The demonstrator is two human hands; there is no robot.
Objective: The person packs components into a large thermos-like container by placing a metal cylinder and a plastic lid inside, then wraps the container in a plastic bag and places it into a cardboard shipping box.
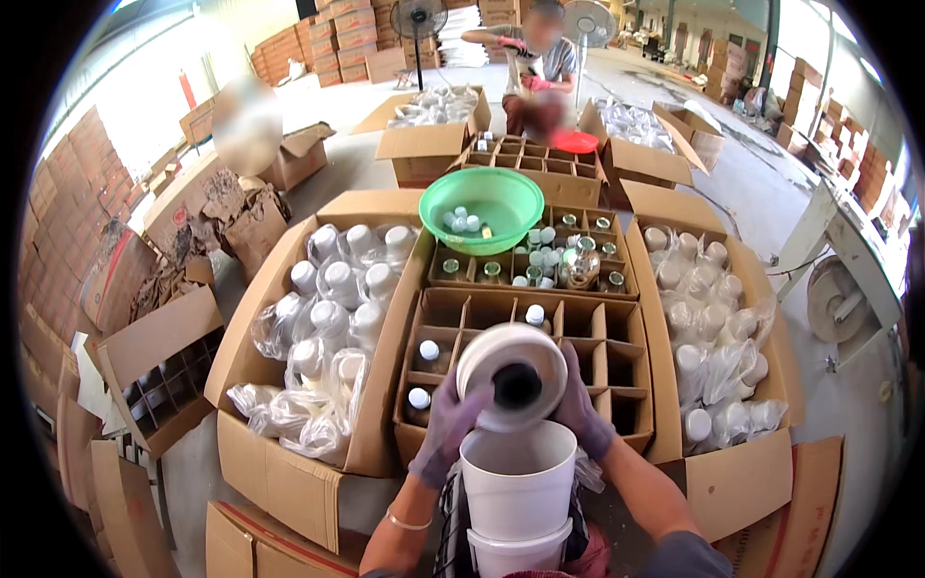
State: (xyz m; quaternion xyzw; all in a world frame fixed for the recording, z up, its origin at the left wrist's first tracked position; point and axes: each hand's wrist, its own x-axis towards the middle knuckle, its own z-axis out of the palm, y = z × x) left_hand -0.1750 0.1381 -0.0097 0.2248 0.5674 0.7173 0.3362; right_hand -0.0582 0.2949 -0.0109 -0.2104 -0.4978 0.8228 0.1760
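Both my hands wear greyish-purple gloves. Between my left hand [451,424] and my right hand [582,409] I hold a round white plastic vessel [474,371], tilted so its wide ring-shaped end and dark round middle show. Fingers of both hands press its sides; the left ones are slightly blurred. Just below it stands a white plastic bucket [511,491] stacked on another white bucket [520,554], close to my body. Beyond my hands, a divided cardboard box [472,294] has white-capped bottles [430,352] in a few of its cells.
Open cartons of bagged white containers flank me, left [337,279] and right [701,289]. Ahead, a green basin [482,183] with small caps rests on a carton of glass bottles [583,260]. Farther off, a person [549,63] sits between fans. A machine frame [819,241] stands right.
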